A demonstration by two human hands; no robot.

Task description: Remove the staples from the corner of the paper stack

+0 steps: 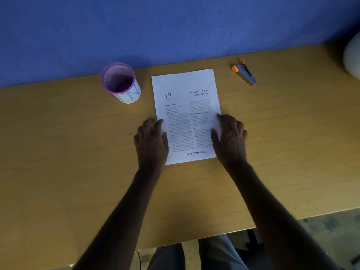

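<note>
White printed sheets make up the paper stack [186,114], which lies flat on the wooden counter [58,152], near the middle and slightly turned. The top page shows the number 19 and the title "Diseases of the Optic Nerve". The staples themselves are too small to see at any corner.

The left hand [153,140] lies palm down on the left edge of the stack, in its lower half, with the fingers spread flat; its grip is open and holds nothing. The right hand [230,138] lies in the same way on the right edge, also flat and open, with the fingertips [219,116] on the page. Both forearms reach in from the near side of the counter.

To the left of the stack, close to the blue wall [175,26], stands a mesh cup [120,82] with a purple rim and a white label with blue marks. To the right of the stack, well apart from it, lies a small blue and orange stapler tool [244,73], and no hand touches it
</note>
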